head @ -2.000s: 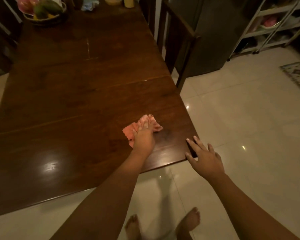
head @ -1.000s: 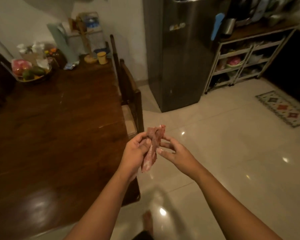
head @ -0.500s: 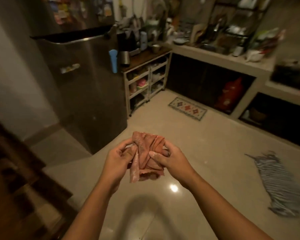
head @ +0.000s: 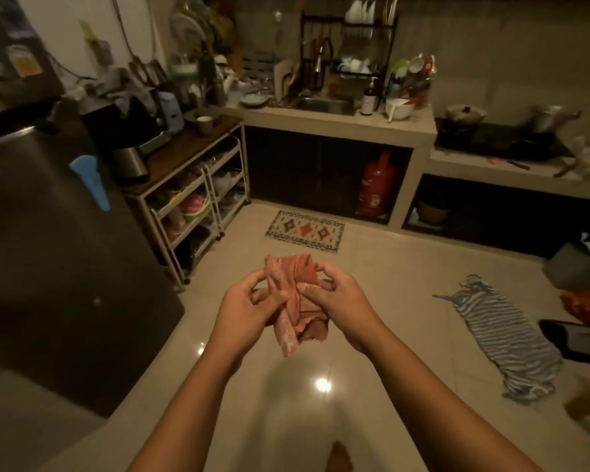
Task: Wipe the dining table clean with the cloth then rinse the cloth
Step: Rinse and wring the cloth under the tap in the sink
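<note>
A crumpled pink cloth [head: 292, 294] hangs bunched between both hands at chest height, over the tiled floor. My left hand [head: 244, 310] grips its left side and my right hand [head: 343, 301] pinches its right side. The steel sink [head: 324, 105] with its tap sits in the tiled counter at the far wall, straight ahead. The dining table is out of view.
A dark fridge [head: 58, 250] stands close on the left, with a white rack [head: 191, 192] beside it. A patterned mat [head: 305, 230] lies before the counter, a red gas cylinder [head: 377, 185] under it. A striped cloth [head: 508, 338] lies on the floor at right. The stove [head: 498, 139] is far right.
The cloth came off the table into both hands. My view swung right, from the table past the fridge to the kitchen counter and sink, which now look closer.
</note>
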